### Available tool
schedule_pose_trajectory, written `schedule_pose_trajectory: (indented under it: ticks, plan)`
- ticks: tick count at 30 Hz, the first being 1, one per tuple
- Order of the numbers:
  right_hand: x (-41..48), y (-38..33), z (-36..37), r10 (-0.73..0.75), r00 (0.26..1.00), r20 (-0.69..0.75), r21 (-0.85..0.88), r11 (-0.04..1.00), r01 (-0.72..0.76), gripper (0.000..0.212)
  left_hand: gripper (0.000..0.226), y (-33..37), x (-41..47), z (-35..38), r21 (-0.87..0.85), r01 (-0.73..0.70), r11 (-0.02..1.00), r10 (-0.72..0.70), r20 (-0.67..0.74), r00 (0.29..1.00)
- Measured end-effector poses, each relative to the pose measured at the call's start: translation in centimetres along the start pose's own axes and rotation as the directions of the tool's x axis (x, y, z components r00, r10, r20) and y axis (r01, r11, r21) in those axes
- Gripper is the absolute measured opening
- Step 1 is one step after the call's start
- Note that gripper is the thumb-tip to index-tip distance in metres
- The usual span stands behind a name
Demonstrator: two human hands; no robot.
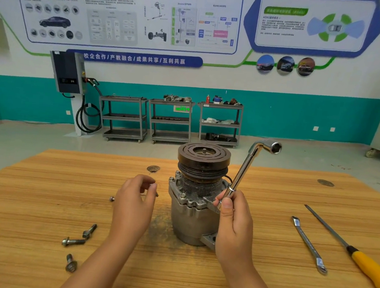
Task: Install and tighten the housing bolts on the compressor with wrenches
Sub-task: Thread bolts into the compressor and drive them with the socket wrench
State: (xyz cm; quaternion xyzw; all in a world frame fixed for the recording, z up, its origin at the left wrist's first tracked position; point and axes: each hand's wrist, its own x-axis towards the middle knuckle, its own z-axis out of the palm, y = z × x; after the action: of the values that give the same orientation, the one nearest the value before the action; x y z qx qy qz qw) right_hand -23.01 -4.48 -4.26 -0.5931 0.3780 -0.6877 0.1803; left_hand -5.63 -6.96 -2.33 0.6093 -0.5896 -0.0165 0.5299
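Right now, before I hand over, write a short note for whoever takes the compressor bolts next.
Left hand: pinches what looks like a bolt, mostly hidden, beside the compressor.
Right hand: grips the socket wrench, socket end up, off any bolt.
Done: several bolt heads sit in the housing flange; tightness cannot be told.
Left to do: three long bolts and one short bolt lie loose on the table, left of the compressor, probably still to fit.
Flat wrench and yellow-handled tool lie to its right.

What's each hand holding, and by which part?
Right hand grips the L-shaped socket wrench by its lower shaft; left hand seems to pinch a small bolt, mostly hidden.
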Motion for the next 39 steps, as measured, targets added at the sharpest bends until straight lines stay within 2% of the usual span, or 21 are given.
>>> schedule_pose_trajectory:
  ticks: [5,10,14,19,23,32,39]
  plan:
    - [0.0,0.0,0.0,-0.022,1.0,-0.018,-0.01,1.0,0.021,0.028,0.015,4.1,-2.6,-0.9,-0.272,-0.078,0.959,0.072,-0.032,0.997]
    - [0.0,0.0,0.0,-0.021,1.0,-0.011,-0.016,1.0,0.021,0.029,0.022,5.4,-3.4,-0.7,-0.205,-0.159,0.966,0.162,-0.005,0.987]
    - [0.0,-0.1,0.0,-0.004,1.0,0.0,-0.007,1.0,0.004,0.026,0.036,5.9,-3.4,-0.4,-0.237,-0.13,0.963,0.145,0.045,0.988]
    - [0.0,-0.1,-0.1,0.0,1.0,0.002,-0.014,1.0,0.0,0.02,0.018,6.2,-3.3,0.4,-0.166,-0.152,0.974,0.164,0.064,0.984]
    - [0.0,0.0,-0.1,0.007,1.0,0.008,-0.022,1.0,-0.007,0.02,0.02,6.2,-3.0,0.7,-0.158,-0.142,0.977,0.156,0.083,0.984]
    - [0.2,-0.1,-0.1,-0.015,1.0,0.002,-0.022,1.0,0.015,0.028,0.008,5.9,-2.8,0.8,-0.137,-0.175,0.975,0.195,0.149,0.97]
    - [0.3,-0.3,-0.2,-0.054,0.999,0.009,-0.088,0.995,0.055,0.022,0.008,5.7,-3.0,1.0,-0.094,-0.182,0.979,0.198,0.207,0.958]
